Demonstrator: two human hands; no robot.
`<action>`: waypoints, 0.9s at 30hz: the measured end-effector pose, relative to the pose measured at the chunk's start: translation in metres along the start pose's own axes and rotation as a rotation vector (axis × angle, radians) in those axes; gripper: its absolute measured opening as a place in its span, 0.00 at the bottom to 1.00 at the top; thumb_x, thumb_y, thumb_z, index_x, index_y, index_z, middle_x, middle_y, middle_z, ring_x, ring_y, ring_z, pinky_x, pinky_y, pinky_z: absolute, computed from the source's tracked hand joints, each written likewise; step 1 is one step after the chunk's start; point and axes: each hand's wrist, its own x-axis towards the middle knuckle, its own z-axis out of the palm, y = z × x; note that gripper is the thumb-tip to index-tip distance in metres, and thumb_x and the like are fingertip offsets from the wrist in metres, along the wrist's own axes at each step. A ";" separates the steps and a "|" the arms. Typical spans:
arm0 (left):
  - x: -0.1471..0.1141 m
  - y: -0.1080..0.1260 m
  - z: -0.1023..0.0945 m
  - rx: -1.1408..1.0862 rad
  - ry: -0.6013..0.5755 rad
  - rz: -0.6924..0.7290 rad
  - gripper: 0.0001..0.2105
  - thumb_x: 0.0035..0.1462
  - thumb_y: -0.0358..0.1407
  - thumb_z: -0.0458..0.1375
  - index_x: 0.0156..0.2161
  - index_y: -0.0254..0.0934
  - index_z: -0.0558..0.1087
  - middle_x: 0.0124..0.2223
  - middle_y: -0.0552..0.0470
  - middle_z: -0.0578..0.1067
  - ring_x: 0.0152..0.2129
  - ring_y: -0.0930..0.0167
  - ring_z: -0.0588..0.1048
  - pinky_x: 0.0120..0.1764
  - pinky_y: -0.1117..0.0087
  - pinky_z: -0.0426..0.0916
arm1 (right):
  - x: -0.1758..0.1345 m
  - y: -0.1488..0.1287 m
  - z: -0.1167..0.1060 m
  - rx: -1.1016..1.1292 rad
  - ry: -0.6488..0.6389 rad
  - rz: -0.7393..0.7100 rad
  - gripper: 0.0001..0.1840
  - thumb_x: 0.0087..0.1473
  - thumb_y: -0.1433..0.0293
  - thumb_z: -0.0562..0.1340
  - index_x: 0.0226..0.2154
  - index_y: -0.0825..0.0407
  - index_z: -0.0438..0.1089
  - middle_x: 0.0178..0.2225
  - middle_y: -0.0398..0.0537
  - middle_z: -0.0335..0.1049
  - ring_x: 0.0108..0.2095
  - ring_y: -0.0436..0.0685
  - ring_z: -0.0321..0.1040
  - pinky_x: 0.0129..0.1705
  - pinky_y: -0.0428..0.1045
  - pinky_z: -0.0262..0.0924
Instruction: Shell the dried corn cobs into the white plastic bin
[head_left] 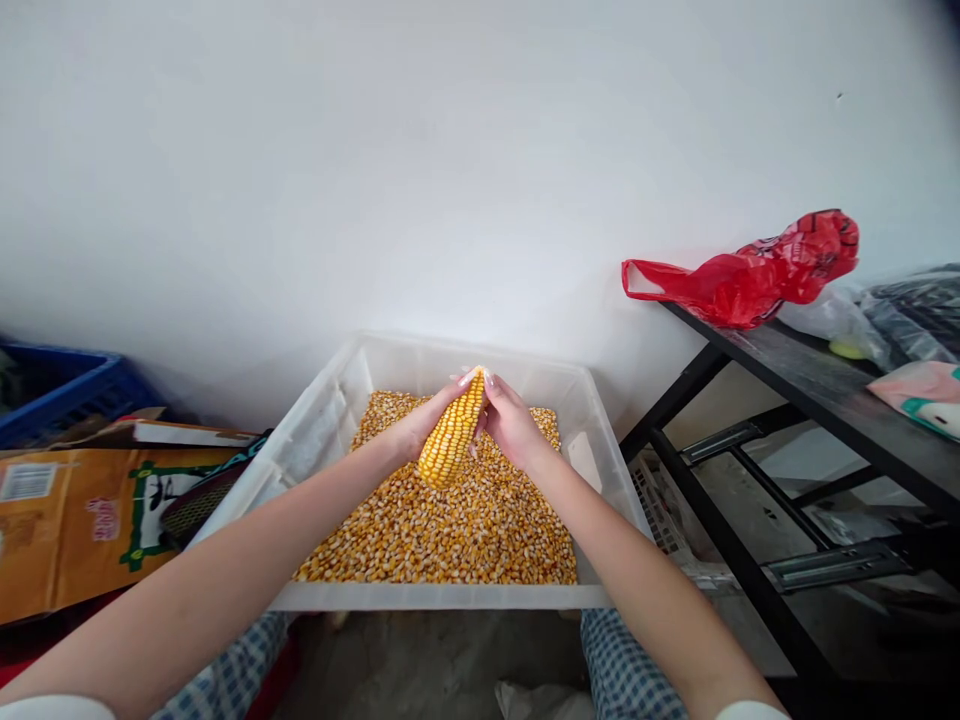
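Note:
An ear of corn [451,438], yellow and thick with kernels, is held tilted above a clear plastic bin [450,597]. My left hand [424,420] wraps around its left side, thumb near the upper tip. At that same tip, the fingers of my right hand [511,420] close on the corn from the right. Loose corn kernels [450,535] spread over the bin's floor beneath both hands. The undersides of the fingers are partly hidden behind the ear.
On the right stands a black metal-framed table [847,390] with a red plastic bag [750,280] on top. To the left are an orange-brown cardboard box [82,530] and a blue crate [90,395]. A white wall [450,180] rises behind the bin.

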 end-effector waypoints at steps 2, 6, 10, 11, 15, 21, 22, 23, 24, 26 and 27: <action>0.000 0.001 -0.002 -0.019 -0.037 0.027 0.24 0.52 0.54 0.47 0.34 0.32 0.69 0.20 0.51 0.68 0.15 0.72 0.67 0.19 0.71 0.66 | 0.000 0.000 0.000 0.017 -0.029 -0.005 0.19 0.48 0.54 0.57 0.39 0.47 0.66 0.27 0.44 0.67 0.26 0.51 0.62 0.19 0.44 0.54; 0.001 0.000 -0.001 -0.032 -0.054 0.041 0.24 0.51 0.54 0.48 0.36 0.32 0.69 0.21 0.51 0.69 0.16 0.72 0.69 0.19 0.72 0.66 | 0.001 -0.001 0.001 0.056 -0.052 0.013 0.19 0.49 0.52 0.55 0.35 0.49 0.67 0.25 0.44 0.65 0.22 0.50 0.60 0.17 0.44 0.51; 0.003 -0.004 0.003 0.007 -0.034 0.044 0.24 0.51 0.54 0.49 0.38 0.32 0.69 0.23 0.50 0.71 0.17 0.72 0.70 0.21 0.71 0.67 | 0.001 0.001 -0.001 -0.013 0.094 0.031 0.20 0.47 0.50 0.56 0.28 0.51 0.64 0.20 0.39 0.58 0.16 0.46 0.52 0.14 0.43 0.44; 0.003 -0.005 0.004 0.013 -0.028 0.036 0.25 0.51 0.55 0.48 0.39 0.32 0.68 0.23 0.49 0.71 0.17 0.71 0.70 0.21 0.71 0.67 | 0.001 0.001 -0.003 -0.023 0.117 0.040 0.20 0.46 0.50 0.57 0.26 0.51 0.63 0.19 0.38 0.56 0.16 0.45 0.51 0.14 0.43 0.43; 0.003 -0.006 0.004 0.030 -0.037 0.011 0.28 0.51 0.56 0.46 0.46 0.33 0.65 0.30 0.46 0.73 0.23 0.68 0.73 0.26 0.67 0.69 | 0.006 0.000 -0.013 -0.004 0.214 0.057 0.21 0.44 0.50 0.58 0.25 0.52 0.62 0.19 0.38 0.57 0.16 0.46 0.53 0.15 0.42 0.43; 0.008 -0.016 -0.007 0.499 0.101 0.181 0.33 0.41 0.42 0.63 0.52 0.33 0.60 0.45 0.43 0.71 0.41 0.62 0.70 0.42 0.61 0.65 | 0.015 0.005 -0.027 0.012 0.353 0.002 0.23 0.44 0.48 0.57 0.31 0.50 0.62 0.26 0.42 0.66 0.25 0.50 0.63 0.23 0.44 0.56; 0.010 -0.018 -0.008 0.550 0.103 0.210 0.33 0.40 0.41 0.63 0.52 0.33 0.61 0.46 0.44 0.70 0.42 0.62 0.69 0.44 0.61 0.64 | 0.016 0.006 -0.028 -0.006 0.363 0.007 0.23 0.44 0.48 0.57 0.32 0.50 0.62 0.26 0.42 0.66 0.25 0.50 0.63 0.24 0.44 0.57; 0.010 -0.019 -0.008 0.571 0.088 0.230 0.32 0.40 0.40 0.63 0.52 0.33 0.61 0.47 0.44 0.70 0.43 0.62 0.69 0.46 0.61 0.63 | 0.016 0.007 -0.028 -0.023 0.368 0.008 0.23 0.43 0.48 0.58 0.32 0.50 0.62 0.26 0.42 0.66 0.26 0.51 0.64 0.24 0.44 0.57; 0.011 -0.020 -0.008 0.564 0.063 0.241 0.32 0.41 0.40 0.63 0.52 0.33 0.61 0.48 0.45 0.70 0.43 0.62 0.69 0.47 0.62 0.62 | 0.016 0.008 -0.028 -0.038 0.371 0.002 0.23 0.44 0.48 0.58 0.32 0.50 0.62 0.25 0.42 0.65 0.26 0.51 0.64 0.25 0.44 0.58; 0.010 -0.021 -0.006 0.519 0.021 0.249 0.32 0.42 0.39 0.62 0.54 0.34 0.59 0.50 0.46 0.69 0.46 0.63 0.68 0.48 0.63 0.61 | 0.015 0.009 -0.027 -0.051 0.374 -0.024 0.22 0.45 0.49 0.57 0.31 0.50 0.63 0.25 0.41 0.65 0.26 0.51 0.63 0.26 0.45 0.58; 0.009 -0.021 -0.005 0.496 0.014 0.247 0.33 0.42 0.39 0.62 0.55 0.34 0.58 0.51 0.46 0.68 0.47 0.63 0.67 0.49 0.64 0.60 | 0.015 0.009 -0.027 -0.055 0.376 -0.040 0.22 0.46 0.49 0.56 0.31 0.50 0.63 0.25 0.41 0.64 0.26 0.51 0.63 0.27 0.45 0.59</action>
